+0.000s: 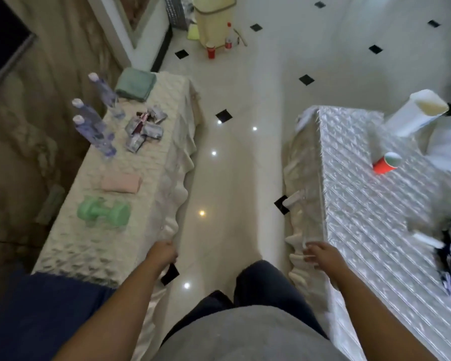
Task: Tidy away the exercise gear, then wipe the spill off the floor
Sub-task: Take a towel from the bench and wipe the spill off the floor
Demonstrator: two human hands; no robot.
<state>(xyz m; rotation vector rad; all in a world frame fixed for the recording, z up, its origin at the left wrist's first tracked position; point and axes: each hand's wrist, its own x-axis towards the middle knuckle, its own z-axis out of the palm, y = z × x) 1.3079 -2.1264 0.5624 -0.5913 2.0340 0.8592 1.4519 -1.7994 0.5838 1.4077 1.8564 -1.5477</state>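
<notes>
Leftward, a pale green dumbbell (103, 211) is laid flat on the counter (76, 252); the right hand (322, 256) is held loosely open, empty; the left hand's (164, 254) grip cannot be told.

Both bare arms reach forward and down, well apart from each other. The left hand (163, 252) shows its back, fingers loosely curled, holding nothing. The right hand (320, 256) hangs with fingers slack and slightly spread, likewise empty.
</notes>
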